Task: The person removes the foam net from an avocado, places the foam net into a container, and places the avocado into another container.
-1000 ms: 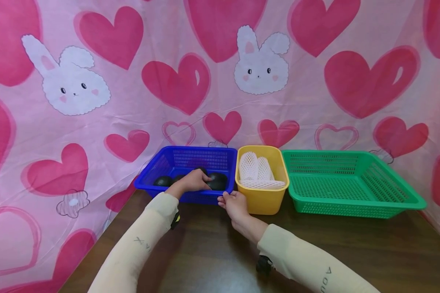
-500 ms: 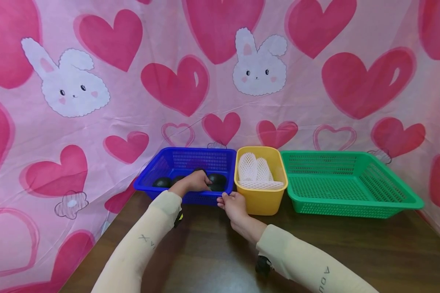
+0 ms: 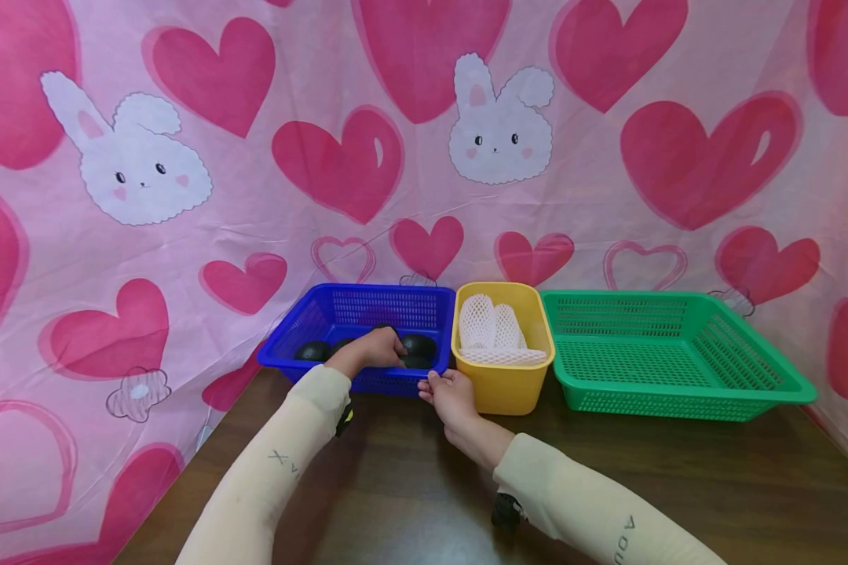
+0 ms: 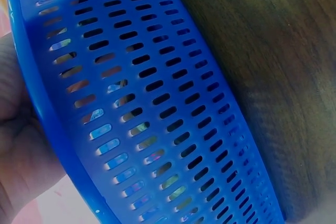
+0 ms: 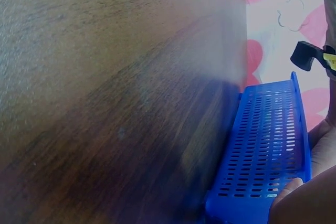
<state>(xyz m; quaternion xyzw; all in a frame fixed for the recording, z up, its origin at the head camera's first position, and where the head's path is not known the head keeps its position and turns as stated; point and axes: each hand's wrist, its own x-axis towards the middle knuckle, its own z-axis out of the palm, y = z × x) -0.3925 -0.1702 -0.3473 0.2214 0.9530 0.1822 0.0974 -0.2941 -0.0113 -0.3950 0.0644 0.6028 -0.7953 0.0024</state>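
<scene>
My left hand [image 3: 380,348] reaches over the front rim of the blue basket [image 3: 389,383] in the head view. Its thumb lies right against a dark avocado [image 3: 420,345] on the right; the other fingertips are hidden, so I cannot tell what they grip. More dark avocados lie in the basket, one avocado [image 3: 313,351] at its left end. My right hand [image 3: 455,399] pinches the basket's front right corner, its thumb at the rim in the right wrist view. In the left wrist view, the perforated basket wall [image 4: 163,98] covers most of my left hand [image 4: 26,156].
Against the blue basket stands a yellow bin [image 3: 509,388] holding several white foam net sleeves [image 3: 495,326]. A wide green basket [image 3: 622,357] is to its right. All rest on the brown wooden table [image 3: 396,486], before a pink heart-print cloth [image 3: 410,188].
My left hand has shifted very slightly to the right inside the basket, and the avocados beside its thumb have moved a little. The right hand keeps its hold on the corner.
</scene>
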